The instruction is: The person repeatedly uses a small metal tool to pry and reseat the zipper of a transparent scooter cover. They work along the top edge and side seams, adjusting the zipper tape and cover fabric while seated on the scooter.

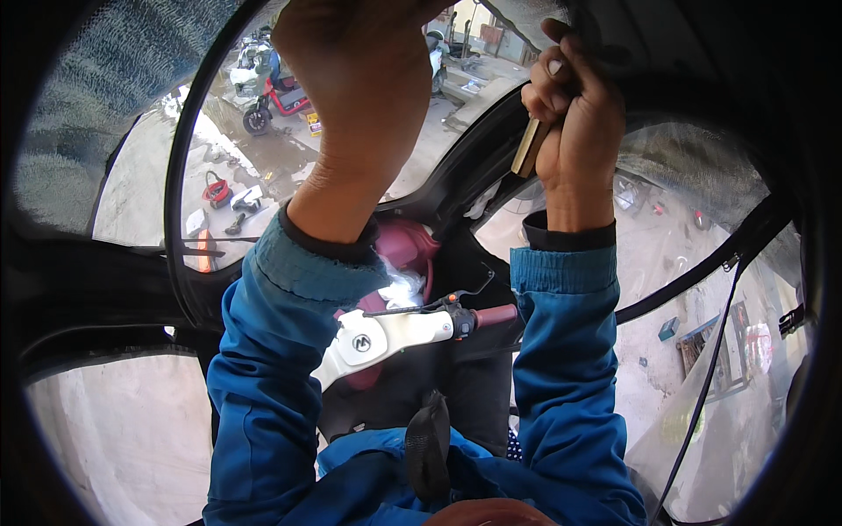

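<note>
Fig. 1. At far left, a transparent panel (123,430) with a black edge curves around the enclosure. Next, the bare left hand (355,61), in a cuffed blue cloth sleeve (272,351), reaches the upper edge; its fingertips lie out of view, so whether they are spread, pressed together or pinching cannot be told. Below, between the 2 forearms, sits a glossy white handlebar cover (360,340) with a dull pink grip (495,316), touched by neither hand. To the right, a brass-coloured, flat-sided bar (529,149) lies in the right hand (574,110), whose fingers curl closely around it; 1 end projects below them, slanting down-left, and the other is hidden. The bar is probably metal: stiff, modestly heavy, hardly fragile, slightly slippery if oily. Its flat sides offer the best hold. At far right runs a curved black strip (759,221).
</note>
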{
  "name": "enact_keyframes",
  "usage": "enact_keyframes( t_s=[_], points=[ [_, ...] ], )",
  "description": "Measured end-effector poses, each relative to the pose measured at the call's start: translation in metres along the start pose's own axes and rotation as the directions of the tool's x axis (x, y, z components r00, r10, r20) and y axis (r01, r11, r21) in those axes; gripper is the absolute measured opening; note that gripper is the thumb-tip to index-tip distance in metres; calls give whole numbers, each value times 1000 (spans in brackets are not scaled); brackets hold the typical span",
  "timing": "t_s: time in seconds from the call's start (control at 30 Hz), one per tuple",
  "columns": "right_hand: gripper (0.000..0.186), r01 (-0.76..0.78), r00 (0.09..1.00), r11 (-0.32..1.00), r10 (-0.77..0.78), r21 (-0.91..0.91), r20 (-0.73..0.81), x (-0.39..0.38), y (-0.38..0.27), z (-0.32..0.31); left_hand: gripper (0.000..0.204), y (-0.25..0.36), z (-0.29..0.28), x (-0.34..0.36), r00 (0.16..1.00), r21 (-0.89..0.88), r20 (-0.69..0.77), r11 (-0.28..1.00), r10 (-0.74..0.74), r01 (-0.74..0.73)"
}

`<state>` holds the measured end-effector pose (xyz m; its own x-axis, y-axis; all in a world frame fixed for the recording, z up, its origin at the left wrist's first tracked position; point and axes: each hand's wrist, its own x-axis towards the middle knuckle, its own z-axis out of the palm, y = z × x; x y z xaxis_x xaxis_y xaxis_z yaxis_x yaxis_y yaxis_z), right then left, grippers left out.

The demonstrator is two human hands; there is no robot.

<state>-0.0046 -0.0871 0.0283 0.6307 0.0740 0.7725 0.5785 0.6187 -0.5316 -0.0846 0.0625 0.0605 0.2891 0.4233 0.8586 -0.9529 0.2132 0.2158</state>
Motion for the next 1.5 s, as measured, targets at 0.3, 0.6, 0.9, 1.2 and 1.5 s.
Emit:
enact_keyframes(
  t_s=[0.3, 0.6, 0.9, 1.2, 1.5],
  points=[
    [35, -18, 999, 997, 20, -70, 29, -14, 2, 22, 26, 5, 4, 7, 999, 106, 25, 993, 41, -44],
    [27, -116, 993, 970, 107, 212, 51, -8, -3, 52, 29, 15, 1, -5, 992, 138, 110, 989, -65, 50],
    [23, -75, 997, 952, 80, 296, -4, -11, -15, 55, 36, 2, -8, -1, 957, 67, 290, 998, -11, -9],
    [28, -10, 998, 977, -2, 214, 57, -9, 6, 52, 33, -2, -9, -3, 970, 33, 241, 999, 7, -16],
    [25, -97, 986, 969, 62, 227, 156, -5, 18, 60, 29, 10, -17, 9, 982, 45, 187, 999, -37, 29]
  ],
)
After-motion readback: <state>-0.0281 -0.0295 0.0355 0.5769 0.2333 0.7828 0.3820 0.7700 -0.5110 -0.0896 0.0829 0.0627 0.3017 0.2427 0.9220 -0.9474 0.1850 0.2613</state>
